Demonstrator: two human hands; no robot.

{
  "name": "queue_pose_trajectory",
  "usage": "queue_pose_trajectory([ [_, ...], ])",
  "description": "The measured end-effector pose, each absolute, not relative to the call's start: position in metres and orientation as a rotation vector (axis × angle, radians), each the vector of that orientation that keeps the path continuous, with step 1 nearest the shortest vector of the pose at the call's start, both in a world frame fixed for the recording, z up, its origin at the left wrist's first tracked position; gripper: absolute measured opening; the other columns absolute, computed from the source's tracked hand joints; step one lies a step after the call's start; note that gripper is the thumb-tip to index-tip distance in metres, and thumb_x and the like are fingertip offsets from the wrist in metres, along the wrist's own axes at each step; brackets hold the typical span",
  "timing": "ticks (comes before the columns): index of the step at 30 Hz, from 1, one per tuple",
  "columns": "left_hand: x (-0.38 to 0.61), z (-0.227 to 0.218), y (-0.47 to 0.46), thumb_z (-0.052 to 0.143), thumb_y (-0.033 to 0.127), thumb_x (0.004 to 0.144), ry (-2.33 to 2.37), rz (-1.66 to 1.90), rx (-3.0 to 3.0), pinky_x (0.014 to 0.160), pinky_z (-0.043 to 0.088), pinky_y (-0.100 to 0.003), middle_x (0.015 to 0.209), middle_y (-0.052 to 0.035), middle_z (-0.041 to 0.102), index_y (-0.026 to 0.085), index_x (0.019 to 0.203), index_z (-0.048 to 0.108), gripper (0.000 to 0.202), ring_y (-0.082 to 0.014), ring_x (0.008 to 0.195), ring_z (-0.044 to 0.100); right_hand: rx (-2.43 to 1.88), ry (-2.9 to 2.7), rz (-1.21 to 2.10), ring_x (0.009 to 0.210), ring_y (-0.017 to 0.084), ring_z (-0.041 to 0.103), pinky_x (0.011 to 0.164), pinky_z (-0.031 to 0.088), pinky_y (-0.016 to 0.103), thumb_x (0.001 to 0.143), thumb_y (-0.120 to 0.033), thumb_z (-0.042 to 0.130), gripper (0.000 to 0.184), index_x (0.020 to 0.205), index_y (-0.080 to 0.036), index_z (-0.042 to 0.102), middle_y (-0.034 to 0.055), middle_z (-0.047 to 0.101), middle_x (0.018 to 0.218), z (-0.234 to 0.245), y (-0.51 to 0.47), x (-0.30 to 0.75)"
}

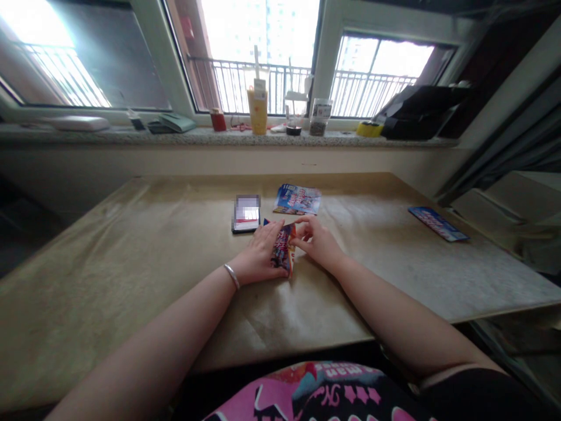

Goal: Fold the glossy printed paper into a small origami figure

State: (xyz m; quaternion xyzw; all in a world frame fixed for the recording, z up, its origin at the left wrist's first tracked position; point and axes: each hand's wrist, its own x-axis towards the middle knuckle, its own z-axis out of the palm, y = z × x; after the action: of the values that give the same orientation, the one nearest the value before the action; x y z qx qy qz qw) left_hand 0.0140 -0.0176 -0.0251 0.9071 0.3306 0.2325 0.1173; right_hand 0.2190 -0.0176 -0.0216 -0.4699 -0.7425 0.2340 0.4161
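Note:
A colourful printed leaflet (280,250), with blue, red and yellow parts, lies on the table in front of me and looks partly folded. My left hand (259,252), a silver bangle at its wrist, holds it down from the left, thumb at the near edge and fingers at the far edge. On the other side, my right hand (319,241) pinches the leaflet's right edge between bent fingers and thumb, where a yellow-orange strip shows. Just beyond both hands is a stack of similar blue leaflets (298,199).
A phone (246,214) with a lit screen lies beyond my left hand. Another blue leaflet (438,224) is far right on the tan-covered table (131,263). Cups, including a yellow drink (259,111), a red jar (218,120) and yellow tape (369,128) stand along the windowsill.

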Motion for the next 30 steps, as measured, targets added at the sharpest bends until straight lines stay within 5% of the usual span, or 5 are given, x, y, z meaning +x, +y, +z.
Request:
queue_pose_trajectory([
  [10, 0.014, -0.022, -0.019, 0.074, 0.048, 0.062, 0.991, 0.663, 2.632, 0.111, 0.020, -0.055, 0.145, -0.0216, 0.025, 0.015, 0.146, 0.004, 0.114, -0.0375, 0.135, 0.023, -1.219, -2.053, 0.334, 0.063, 0.012, 0.056, 0.061, 0.043, 0.024, 0.080, -0.027, 0.062, 0.009, 0.075, -0.021, 0.057, -0.0012, 0.062, 0.072, -0.018, -0.021, 0.222],
  [16, 0.013, -0.023, -0.019, 0.073, 0.049, 0.064, 1.001, 0.624, 2.608, 0.111, 0.019, -0.055, 0.146, -0.0214, 0.024, 0.016, 0.146, 0.004, 0.112, -0.0371, 0.136, 0.022, -1.111, -2.209, 0.235, 0.079, 0.014, 0.060, 0.074, 0.045, 0.026, 0.087, -0.024, 0.053, 0.015, 0.089, -0.025, 0.068, 0.0024, 0.066, 0.094, -0.015, -0.022, 0.227],
  [25, 0.012, -0.022, -0.019, 0.067, 0.051, 0.068, 1.097, 0.492, 2.564, 0.112, 0.014, -0.055, 0.148, -0.0219, 0.022, 0.012, 0.146, 0.005, 0.107, -0.0358, 0.137, 0.020, -1.071, -2.383, 0.267, 0.091, 0.016, 0.060, 0.081, 0.046, 0.029, 0.078, -0.011, 0.054, 0.029, 0.100, -0.026, 0.067, 0.0034, 0.063, 0.107, -0.020, -0.015, 0.237],
  [30, 0.012, -0.023, -0.018, 0.065, 0.054, 0.069, 1.155, 0.487, 2.547, 0.112, 0.016, -0.055, 0.148, -0.0214, 0.024, 0.011, 0.145, 0.010, 0.103, -0.0358, 0.137, 0.021, -1.101, -2.404, 0.275, 0.097, 0.019, 0.059, 0.085, 0.045, 0.031, 0.077, -0.018, 0.062, 0.028, 0.103, -0.027, 0.066, 0.0041, 0.063, 0.108, -0.019, -0.015, 0.238],
])
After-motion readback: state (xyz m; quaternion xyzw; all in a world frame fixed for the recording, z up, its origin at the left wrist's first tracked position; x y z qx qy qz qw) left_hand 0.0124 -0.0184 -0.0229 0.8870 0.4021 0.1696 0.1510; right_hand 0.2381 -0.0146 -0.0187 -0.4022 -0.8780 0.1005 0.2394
